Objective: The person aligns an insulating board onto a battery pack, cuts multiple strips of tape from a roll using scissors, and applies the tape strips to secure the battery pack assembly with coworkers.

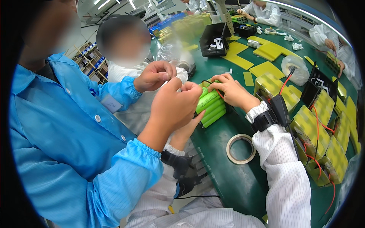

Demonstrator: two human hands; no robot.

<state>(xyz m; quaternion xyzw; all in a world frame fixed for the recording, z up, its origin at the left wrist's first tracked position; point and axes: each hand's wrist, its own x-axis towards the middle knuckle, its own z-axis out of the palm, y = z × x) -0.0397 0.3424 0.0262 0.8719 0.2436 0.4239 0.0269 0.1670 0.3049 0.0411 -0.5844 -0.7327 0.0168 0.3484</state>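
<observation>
A bright green battery pack [213,109] of several cylindrical cells is held tilted at the edge of the green table. My right hand [236,92] grips its upper right end, fingers curled over the top beside a short red and black wire. On the near left side, my left hand [185,131] holds the pack, its thumb along the cells. The rest of that hand is hidden behind a co-worker's hand [176,100]. This co-worker, in a blue coat, pinches something too small to make out between both hands, just left of the pack.
A roll of tape [241,149] lies on the table [243,186] near my right forearm. Several yellow-wrapped battery packs [311,133] with red and black wires stand at the right. Farther back are yellow boards [268,70], a black bin [215,40] and a plastic-wrapped roll [295,71].
</observation>
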